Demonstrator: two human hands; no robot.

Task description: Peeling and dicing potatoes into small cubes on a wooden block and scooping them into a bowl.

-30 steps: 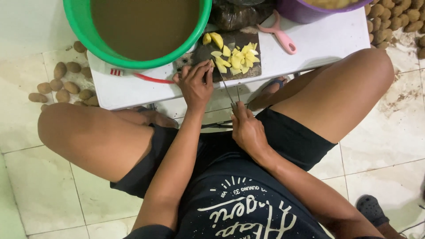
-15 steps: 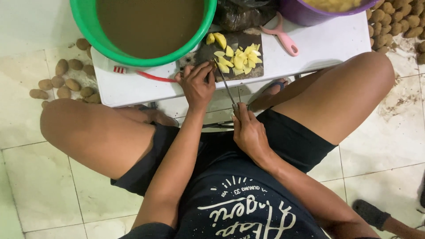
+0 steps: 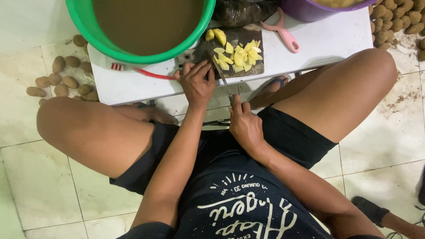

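Now my right hand (image 3: pixel 245 126) grips the knife (image 3: pixel 222 77), blade angled onto the dark board (image 3: pixel 254 35). Left hand (image 3: pixel 197 84) curls over something at the board edge, steadying it beside the yellow slices (image 3: pixel 237 55).

White low table (image 3: pixel 327 44) bears green basin (image 3: pixel 84 22), cutting board (image 3: pixel 252 68), pink peeler (image 3: pixel 283 33).

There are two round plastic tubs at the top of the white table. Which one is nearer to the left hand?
The green round plastic tub, holding brown water, is just above the left hand. The purple round plastic tub sits far off at the table's right end.
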